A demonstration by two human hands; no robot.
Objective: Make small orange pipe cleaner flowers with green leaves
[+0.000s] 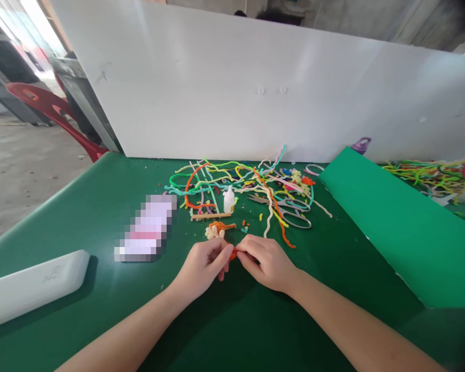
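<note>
Green table, white panel standing along its far edge. Two bare hands, mid-table, well in from the left edge. Left hand: fingers curled, thumb and forefinger pinched on a small orange fuzzy piece. Right hand: fingers bent, thumb and forefinger closed on the right side of the same piece. Just beyond the left hand, toward the far edge: orange and cream fuzzy bundle. Past it: wooden stick; small white bottle, upright; scissors, handles partly under strands; loose heap of coloured fuzzy strands, spread near the far edge. Toward the left edge: pixelated flat rectangular item; white rounded case, cut by the frame. Right side: green board, one corner near the far edge; more strands behind it
</note>
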